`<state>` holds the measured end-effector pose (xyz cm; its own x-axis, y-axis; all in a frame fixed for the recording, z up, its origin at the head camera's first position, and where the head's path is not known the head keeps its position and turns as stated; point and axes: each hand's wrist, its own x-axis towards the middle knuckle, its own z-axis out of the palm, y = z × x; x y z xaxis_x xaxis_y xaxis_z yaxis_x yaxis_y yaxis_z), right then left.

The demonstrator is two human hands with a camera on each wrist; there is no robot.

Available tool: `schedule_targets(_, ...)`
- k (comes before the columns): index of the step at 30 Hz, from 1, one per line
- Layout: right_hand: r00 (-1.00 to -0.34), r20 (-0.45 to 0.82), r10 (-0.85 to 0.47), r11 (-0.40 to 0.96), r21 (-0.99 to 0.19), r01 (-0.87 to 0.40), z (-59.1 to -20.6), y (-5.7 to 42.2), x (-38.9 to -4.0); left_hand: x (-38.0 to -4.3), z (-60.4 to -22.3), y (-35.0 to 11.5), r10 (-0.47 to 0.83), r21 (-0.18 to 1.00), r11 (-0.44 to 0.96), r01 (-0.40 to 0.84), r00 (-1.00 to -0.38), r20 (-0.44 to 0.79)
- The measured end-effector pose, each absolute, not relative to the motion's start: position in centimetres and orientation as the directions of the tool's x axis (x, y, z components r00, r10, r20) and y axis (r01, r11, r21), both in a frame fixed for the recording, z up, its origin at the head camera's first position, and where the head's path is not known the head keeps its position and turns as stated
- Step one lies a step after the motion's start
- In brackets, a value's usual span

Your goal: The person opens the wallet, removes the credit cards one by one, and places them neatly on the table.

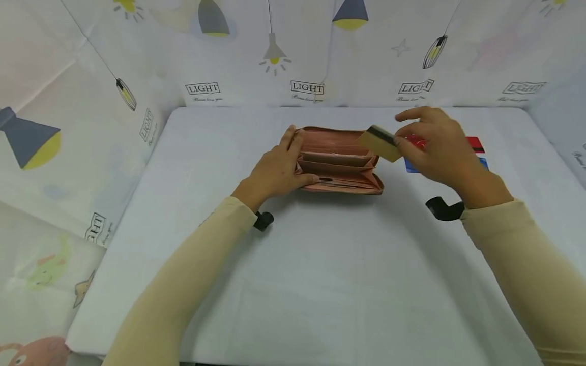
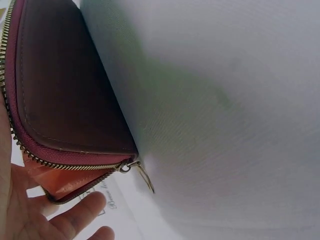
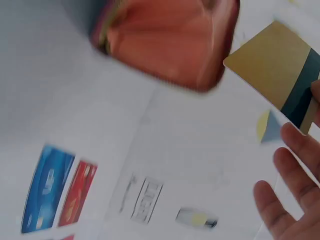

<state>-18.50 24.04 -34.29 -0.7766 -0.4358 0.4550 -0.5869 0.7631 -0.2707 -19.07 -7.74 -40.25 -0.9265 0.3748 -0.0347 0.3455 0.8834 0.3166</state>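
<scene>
A brown zip-around wallet [image 1: 339, 161] stands spread on the table, its pink-orange pockets showing. My left hand [image 1: 280, 168] holds it at the left end, thumb over the near panel and fingers at the far corner. From the left wrist, its dark outer panel [image 2: 65, 80] and zipper pull [image 2: 145, 177] are visible. Between right thumb and finger, my right hand [image 1: 437, 145] pinches a gold bank card [image 1: 380, 143] with a dark stripe. That card is raised beside the wallet's right end, overlapping its edge in the head view.
Behind the right hand, a blue card [image 3: 47, 189] and a red card [image 3: 77, 192] lie on the white table [image 1: 316, 284]. Patterned white sheeting [image 1: 247, 56] lines the back and sides. Black camera mounts [image 1: 444, 209] sit at both wrists.
</scene>
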Motion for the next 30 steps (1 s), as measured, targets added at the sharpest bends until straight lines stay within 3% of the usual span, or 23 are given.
schedule_targets(5,-0.942,0.276,-0.189,0.817,-0.487,-0.307,-33.9,28.3,-19.8,-18.8,-40.0,-7.9,0.357,0.285,0.9,0.331,-0.933,-0.043)
schedule_targets(9,-0.994,0.091,-0.061,0.828,-0.552,-0.101,-34.3,31.3,-20.3,-18.8,-40.0,-8.0,0.355,0.279,0.901,0.331,-0.934,-0.039)
schedule_targets(14,-0.999,-0.027,-0.022,0.825,-0.566,-0.003,-35.3,33.6,-20.6,-18.8,-40.1,-8.0,0.359,0.303,0.892,0.334,-0.933,-0.029)
schedule_targets(19,-0.992,-0.109,-0.063,0.833,-0.553,0.008,-36.2,34.9,-20.7,-18.7,-40.3,-8.1,0.358,0.311,0.89,0.333,-0.933,-0.027)
schedule_targets(30,-0.928,-0.354,-0.119,0.853,-0.514,0.086,-38.2,36.1,-20.2,-18.8,-40.5,-7.4,0.385,0.323,0.873,0.366,-0.923,0.005)
